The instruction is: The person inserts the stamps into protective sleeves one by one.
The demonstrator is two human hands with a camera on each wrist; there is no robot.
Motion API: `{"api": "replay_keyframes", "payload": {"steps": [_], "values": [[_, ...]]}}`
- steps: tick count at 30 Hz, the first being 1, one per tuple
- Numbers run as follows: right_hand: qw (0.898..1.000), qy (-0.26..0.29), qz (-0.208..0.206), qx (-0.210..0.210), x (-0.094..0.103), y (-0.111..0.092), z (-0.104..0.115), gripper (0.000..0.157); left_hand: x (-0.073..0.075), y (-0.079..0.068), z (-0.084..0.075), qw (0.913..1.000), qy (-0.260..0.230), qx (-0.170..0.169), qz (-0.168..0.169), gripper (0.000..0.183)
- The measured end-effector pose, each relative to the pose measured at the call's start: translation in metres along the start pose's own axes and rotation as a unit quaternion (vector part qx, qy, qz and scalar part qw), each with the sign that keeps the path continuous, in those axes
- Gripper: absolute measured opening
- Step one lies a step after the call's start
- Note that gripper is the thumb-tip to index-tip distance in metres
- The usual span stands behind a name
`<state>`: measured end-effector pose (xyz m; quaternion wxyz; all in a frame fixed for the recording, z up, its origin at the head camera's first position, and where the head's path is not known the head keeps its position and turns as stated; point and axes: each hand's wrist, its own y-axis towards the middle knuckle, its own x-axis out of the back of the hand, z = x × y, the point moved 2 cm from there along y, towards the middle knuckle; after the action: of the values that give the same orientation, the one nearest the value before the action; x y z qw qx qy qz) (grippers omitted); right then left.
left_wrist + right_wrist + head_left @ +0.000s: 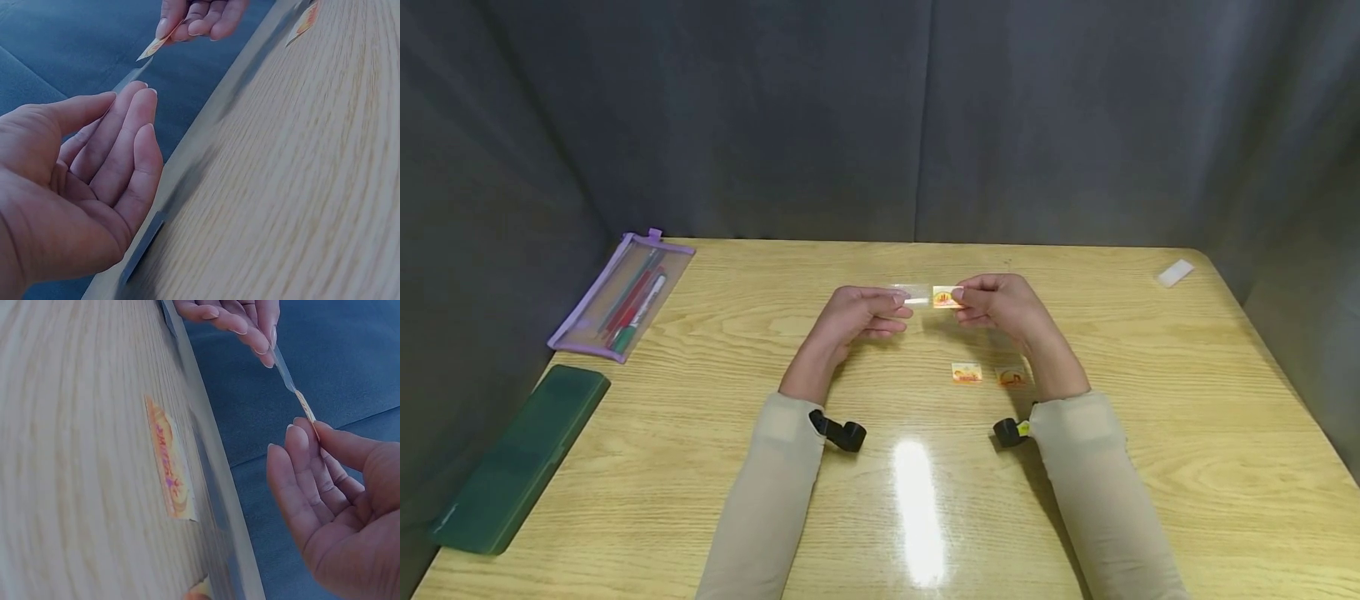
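In the head view my left hand (pixel 859 313) pinches a clear plastic strip (pixel 917 293) between thumb and fingers. Opposite it, my right hand (pixel 1006 307) holds a small yellow-orange printed card (pixel 943 297) by its right edge. Strip and card meet end to end above the table, as the right wrist view also shows with the clear strip (pixel 284 370) running up to the printed card (pixel 305 405). Below the right hand lie two similar cards, one printed card (pixel 966 372) in full view and another card (pixel 1011 377) close by the right wrist.
At the left lie a purple-edged mesh pouch (pixel 586 321) with pens inside and a dark green case (pixel 523 458). A small white block (pixel 1175 272) rests near the table's far right corner. Grey curtains (pixel 820 117) hang behind the wooden table (pixel 700 467).
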<state>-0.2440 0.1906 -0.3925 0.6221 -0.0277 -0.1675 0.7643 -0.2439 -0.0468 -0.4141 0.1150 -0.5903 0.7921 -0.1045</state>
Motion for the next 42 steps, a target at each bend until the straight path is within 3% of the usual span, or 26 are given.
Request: {"api": "replay_keyframes", "payload": {"steps": [26,42], "values": [[1.0,-0.018,0.003,0.014,-0.007,-0.0019,0.0027,0.032,-0.0035,0.0002,0.0042,1.0,-0.001,0.006,0.005,0.035],[1.0,-0.012,-0.018,0.023,-0.0041,-0.0065,0.0045,0.032,-0.0028,-0.0018,0.0016,0.9992,0.035,-0.019,-0.004,0.044]]}}
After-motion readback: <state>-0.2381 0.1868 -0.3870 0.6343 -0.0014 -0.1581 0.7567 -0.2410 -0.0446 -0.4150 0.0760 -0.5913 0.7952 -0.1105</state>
